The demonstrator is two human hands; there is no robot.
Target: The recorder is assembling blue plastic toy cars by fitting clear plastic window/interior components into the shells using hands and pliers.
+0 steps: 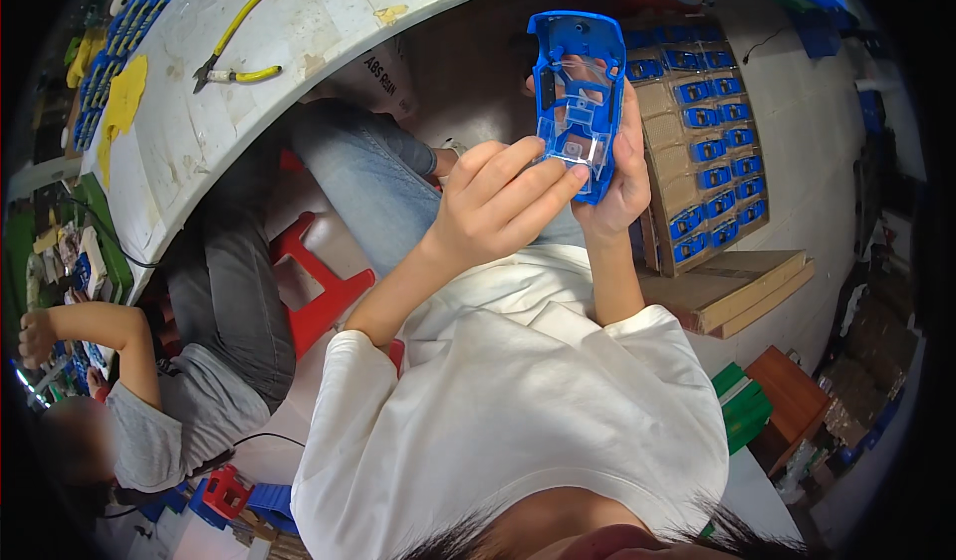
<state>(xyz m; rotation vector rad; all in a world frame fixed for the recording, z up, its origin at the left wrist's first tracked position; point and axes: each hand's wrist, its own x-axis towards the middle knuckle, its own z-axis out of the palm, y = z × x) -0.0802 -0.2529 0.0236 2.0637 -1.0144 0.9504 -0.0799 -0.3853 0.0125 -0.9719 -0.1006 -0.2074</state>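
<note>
Two bare hands on one part. Right hand (625, 177) wraps the side and back of a blue shell (580, 30), fingers closed around its edge, thumb along the near end. Left hand (493, 197) has fingers half bent, tips on a clear plastic insert (595, 148) inside the shell; can't tell if it grips or only presses. Shell is held up in front of the chest, hollow side to view: glossy hard plastic, long, rounded corners, raised walls, cross ribs. Insert is glassy, boxy, window-like, with shiny edges.

Behind the hands, matte white T-shirt (528, 331), soft folds, and faded denim leg (363, 177). Right of the hands, brown cardboard tray (657, 132) with rows of small blue parts (703, 118) in the same plastic colour. Flat cardboard box (732, 296) just below it; green box (742, 411) lower down.

Upper left, pale worktop (329, 7), curved edge, scuffed and stained. On it, pliers (236, 30) with yellow handles, legs spread, and a ragged yellow scrap (122, 107). Under the worktop, smooth red plastic stool (309, 296). Far left, a seated co-worker in a grey knit shirt (164, 436).
</note>
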